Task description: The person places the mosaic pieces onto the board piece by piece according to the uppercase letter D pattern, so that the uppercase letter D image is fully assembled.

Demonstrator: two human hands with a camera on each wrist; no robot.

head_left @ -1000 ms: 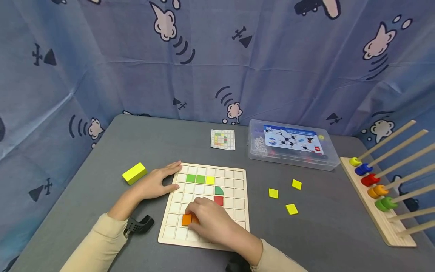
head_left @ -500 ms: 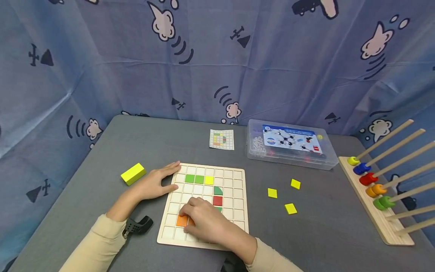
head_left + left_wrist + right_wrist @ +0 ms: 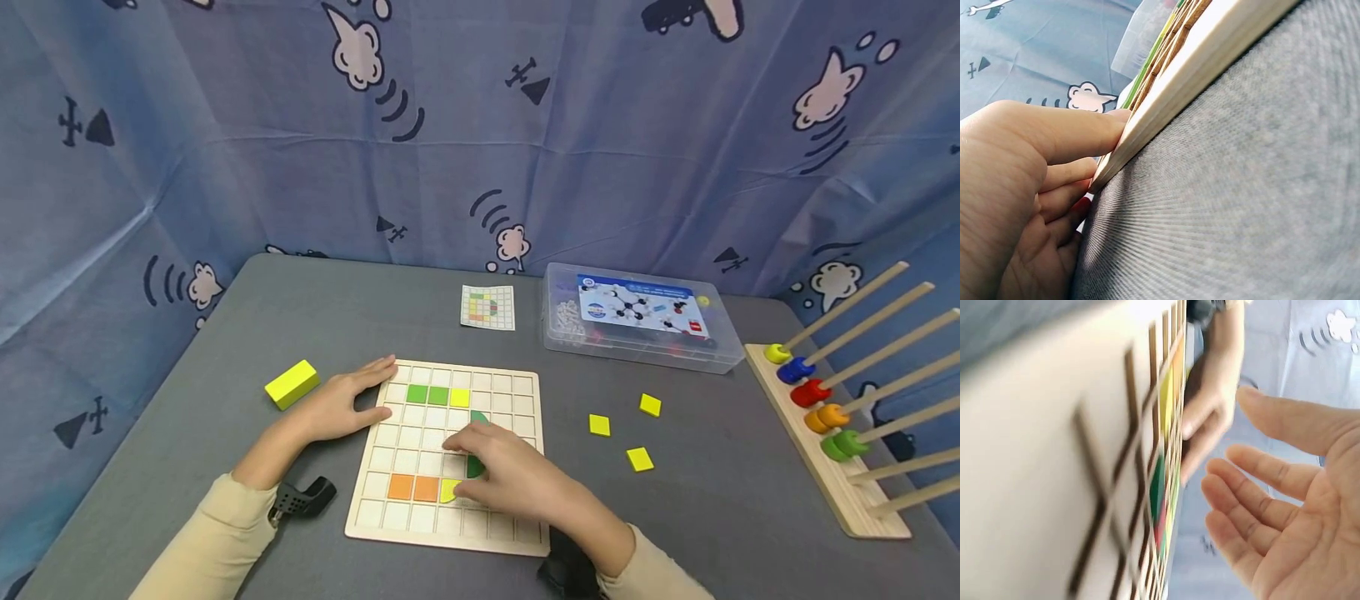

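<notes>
My left hand steadies a wooden grid board by its left edge, fingers extended; in the left wrist view the thumb touches the rim. Above the board's lower right part is my right hand, empty, its fingers apart in the right wrist view. Two orange square tiles lie in a lower row, beside a yellow tile with a rounded edge. Higher up sit two green squares and a yellow square. Dark green tiles are partly hidden by the right hand; a red tile shows between them.
Several loose yellow tiles lie right of the board. Behind stand a printed pattern card and a clear plastic case. A peg rack with coloured beads is at far right, a yellow block at left.
My right hand has let go of the orange tiles and moved right, uncovering both of them and the rounded yellow tile. My left hand stays at the board's edge.
</notes>
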